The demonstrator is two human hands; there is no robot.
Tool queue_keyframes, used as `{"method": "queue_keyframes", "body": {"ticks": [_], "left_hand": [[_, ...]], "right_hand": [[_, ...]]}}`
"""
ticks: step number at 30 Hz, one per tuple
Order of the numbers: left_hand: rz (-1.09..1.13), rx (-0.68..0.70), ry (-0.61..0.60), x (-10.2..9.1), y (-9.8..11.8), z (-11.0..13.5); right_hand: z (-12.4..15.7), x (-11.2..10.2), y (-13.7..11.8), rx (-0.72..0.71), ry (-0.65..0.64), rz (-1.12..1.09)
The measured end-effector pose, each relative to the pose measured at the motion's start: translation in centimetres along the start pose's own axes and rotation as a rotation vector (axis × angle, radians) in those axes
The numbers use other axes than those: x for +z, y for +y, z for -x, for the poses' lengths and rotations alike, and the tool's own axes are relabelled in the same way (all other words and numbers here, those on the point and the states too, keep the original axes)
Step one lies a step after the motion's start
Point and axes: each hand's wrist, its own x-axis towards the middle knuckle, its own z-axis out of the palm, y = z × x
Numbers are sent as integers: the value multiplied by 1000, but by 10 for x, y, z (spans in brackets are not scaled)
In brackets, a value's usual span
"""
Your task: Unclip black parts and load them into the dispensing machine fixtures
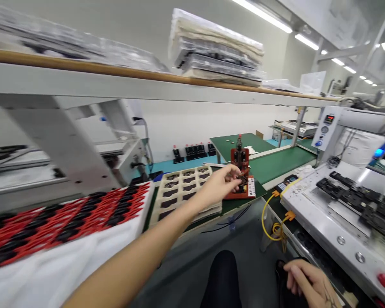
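My left hand reaches across to a red clamp fixture with dark metal parts and a white label. Its thumb and fingertips are drawn together at the front of that fixture; what lies between them is too small to make out. Just left of the fixture, under my forearm, sits a beige compartment tray with dark flat pieces in its pockets. Low at the right, my right hand rests near my knee with its fingers loosely curled, and nothing shows in it.
Red and black parts lie in rows on a white surface at the left. A white machine with dark fixtures and a yellow hose stands at the right. Several black stands line the wall. An overhead shelf holds stacked trays.
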Motion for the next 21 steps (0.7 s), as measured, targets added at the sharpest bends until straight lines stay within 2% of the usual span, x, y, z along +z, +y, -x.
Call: {"method": "queue_keyframes", "body": {"ticks": [2,4,6,8,13,17,21], "left_hand": [[74,169,-68,37,39,13],[126,485,-80,70,70,24],[121,798,-76,95,92,29],[81,969,-96,114,106,28],[38,1010,-227,142,127,14],[57,1094,-234,164,140,2],[82,1171,-228,194,159,-8]], "right_hand": [[-1,-14,-34,-90,132,-1],[-4,-28,-64,-171,286,-59],[-6,-41,-87,-266,326,-65],[-6,-54,-102,-299,317,-32],[2,-78,-110,-320,403,113],[13,-96,-108,-324,490,210],[25,-119,-106,-273,587,341]]}}
